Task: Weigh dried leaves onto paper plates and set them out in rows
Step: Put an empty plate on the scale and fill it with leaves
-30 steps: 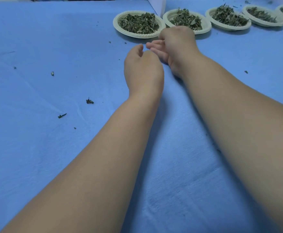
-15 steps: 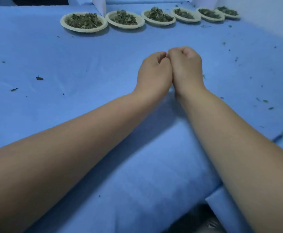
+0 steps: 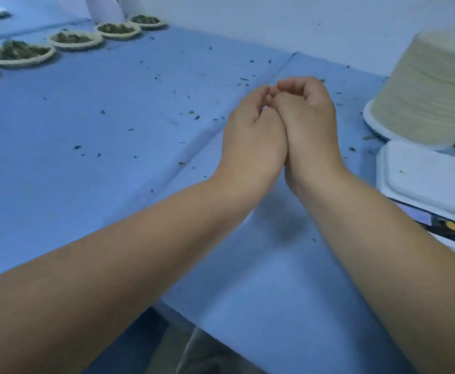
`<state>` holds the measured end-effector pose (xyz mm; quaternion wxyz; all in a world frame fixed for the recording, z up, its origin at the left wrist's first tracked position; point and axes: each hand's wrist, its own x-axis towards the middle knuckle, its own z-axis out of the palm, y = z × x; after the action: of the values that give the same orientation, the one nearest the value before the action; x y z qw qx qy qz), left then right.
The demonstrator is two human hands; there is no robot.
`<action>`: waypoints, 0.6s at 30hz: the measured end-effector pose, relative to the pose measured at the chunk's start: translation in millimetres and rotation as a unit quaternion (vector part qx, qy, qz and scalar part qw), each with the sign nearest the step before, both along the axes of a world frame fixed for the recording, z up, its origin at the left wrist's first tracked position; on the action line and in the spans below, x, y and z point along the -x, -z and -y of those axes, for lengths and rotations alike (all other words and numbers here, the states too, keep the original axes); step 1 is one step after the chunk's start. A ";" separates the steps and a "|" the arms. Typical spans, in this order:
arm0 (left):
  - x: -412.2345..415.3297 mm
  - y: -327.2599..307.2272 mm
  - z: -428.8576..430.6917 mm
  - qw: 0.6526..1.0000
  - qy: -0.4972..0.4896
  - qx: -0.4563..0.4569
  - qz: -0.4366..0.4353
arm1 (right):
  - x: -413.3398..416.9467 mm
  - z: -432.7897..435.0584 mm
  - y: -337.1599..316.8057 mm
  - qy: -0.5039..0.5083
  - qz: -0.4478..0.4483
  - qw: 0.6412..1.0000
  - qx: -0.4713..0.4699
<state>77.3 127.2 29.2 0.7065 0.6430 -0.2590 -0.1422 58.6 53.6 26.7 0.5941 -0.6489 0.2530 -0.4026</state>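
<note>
A person's left hand [image 3: 250, 139] and right hand [image 3: 310, 125] hover side by side above the table [image 3: 86, 198], pressed against each other along their inner edges. The fingers of both curl inward to a narrow cup, and no leaf or plate shows in either. By the pose, the two are most likely being rubbed clean of dust between portions. The dried leaves [image 3: 18, 48], dark green and crumbly, lie in low heaps on four filled paper plates [image 3: 21, 62], which run in a row along the far left edge. They stand well apart from the hands and close to one another, probably so the weighed lots can be counted at a glance. The plates are round, shallow and cream, with crimped rims. To the right a tall stack of empty plates [image 3: 431, 98] stands near the wall. Just in front of it is a scale [image 3: 426, 179] with a smooth white rounded platform and a dark front panel. Both lie within easy reach of the right hand, which suits a fresh plate being the next call. The table wears a matt blue cloth. A fold line crosses it, and loose leaf crumbs [image 3: 191, 112] lie thickest around the hands.
</note>
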 end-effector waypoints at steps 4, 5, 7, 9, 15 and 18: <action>56.6 5.8 58.7 0.996 0.082 -0.003 0.047 | 83.3 57.4 -1.7 0.074 -0.027 0.995 0.060; 67.2 8.1 71.8 0.994 0.095 -0.011 0.061 | 102.4 69.8 -0.5 0.083 -0.032 0.993 0.074; 82.9 9.3 95.9 0.987 0.116 -0.039 0.104 | 137.7 91.4 1.6 0.105 -0.029 0.989 0.100; 91.8 3.7 120.3 0.982 0.128 -0.047 0.129 | 169.0 109.8 5.1 0.128 -0.019 0.983 0.127; 96.9 -46.2 193.0 0.946 0.105 -0.042 0.305 | 238.7 150.7 26.9 0.202 -0.061 0.956 0.205; 93.0 -59.1 218.5 0.887 0.091 -0.111 0.440 | 242.5 163.6 28.5 0.212 -0.058 0.953 0.209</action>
<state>-15.6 -91.3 88.3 0.4284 0.6875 -0.5828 0.0637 -183.9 -110.1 -1.8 0.3306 -0.7118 0.3290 -0.5251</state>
